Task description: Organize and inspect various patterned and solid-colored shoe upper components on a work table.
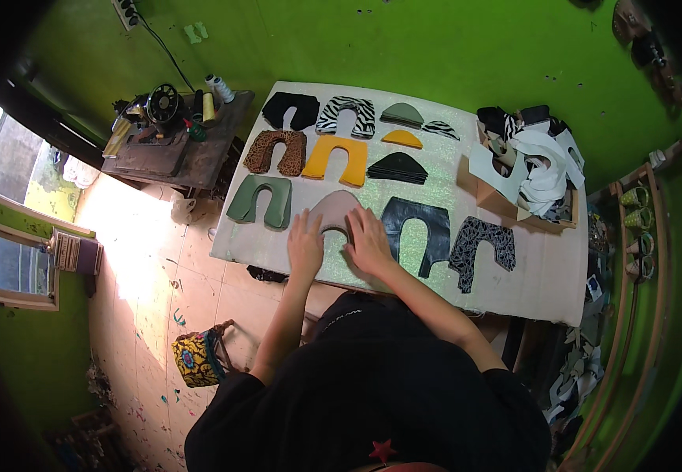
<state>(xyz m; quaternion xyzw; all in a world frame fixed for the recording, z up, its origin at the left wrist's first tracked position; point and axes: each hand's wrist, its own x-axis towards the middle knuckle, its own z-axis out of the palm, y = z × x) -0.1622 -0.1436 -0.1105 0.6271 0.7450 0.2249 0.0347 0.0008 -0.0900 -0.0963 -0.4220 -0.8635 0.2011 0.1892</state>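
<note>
A dusty-pink U-shaped cut piece (336,207) lies at the near edge of the table, its curve facing away from me. My left hand (305,245) rests on its left arm, fingers stretched out. On the other side, my right hand (369,241) lies over the right arm with its fingers extended too. Both hands partly hide the piece. Left of it is a green U-shaped stack (240,206); to the right are a glossy dark-blue piece (438,224) and a black patterned one (492,237). Farther back lie yellow (324,151), leopard-print (261,149), zebra-print (328,121) and black (302,105) ones.
Small half-moon pieces in green (401,116), yellow (402,138) and black (398,170) lie mid-table. A cardboard box (492,198) overflows with scraps at the right. A sewing machine (148,116) stands back left. On the floor sits a patterned bag (195,358); a rack (618,228) holds footwear.
</note>
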